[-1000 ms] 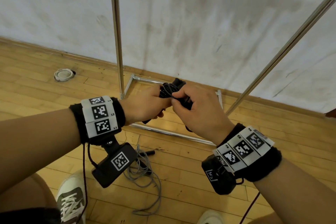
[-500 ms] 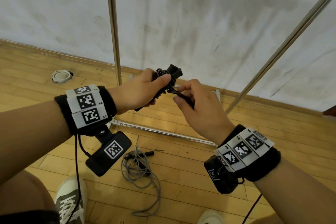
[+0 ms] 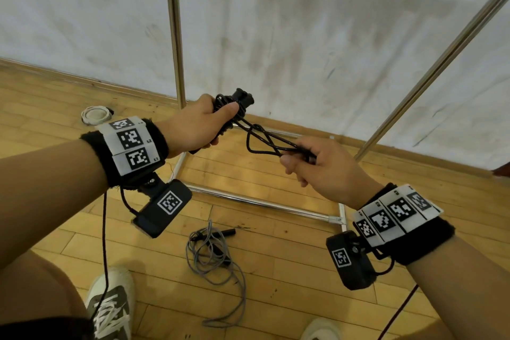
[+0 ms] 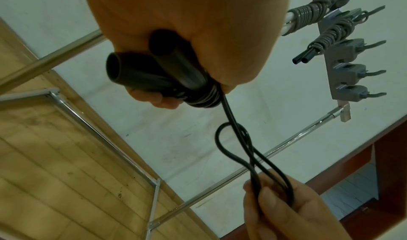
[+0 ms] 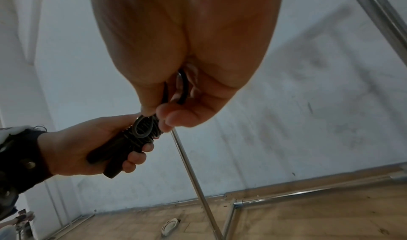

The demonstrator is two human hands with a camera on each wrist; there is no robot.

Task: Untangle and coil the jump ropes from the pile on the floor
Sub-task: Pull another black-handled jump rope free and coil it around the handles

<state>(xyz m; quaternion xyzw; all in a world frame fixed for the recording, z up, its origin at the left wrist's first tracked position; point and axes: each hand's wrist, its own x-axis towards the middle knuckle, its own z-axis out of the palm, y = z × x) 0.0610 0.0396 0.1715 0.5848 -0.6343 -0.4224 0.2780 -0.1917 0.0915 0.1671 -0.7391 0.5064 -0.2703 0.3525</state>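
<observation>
My left hand grips the two black handles of a black jump rope held side by side, with cord coiled round their top end. From there a loose loop of black cord stretches right to my right hand, which pinches the doubled cord between thumb and fingers. In the right wrist view the cord runs into that fist. A tangled grey jump rope with black handles lies on the wooden floor below my hands.
A chrome rack frame stands against the white wall, its base bars on the floor. Coiled grey ropes hang on grey hooks on the rack. A white ring lies by the wall. My shoes are at the bottom edge.
My hands have drawn apart: the right hand pulled a loop of black cord out to the right and down, while the left hand kept hold of the handles and shifted slightly left and up.
</observation>
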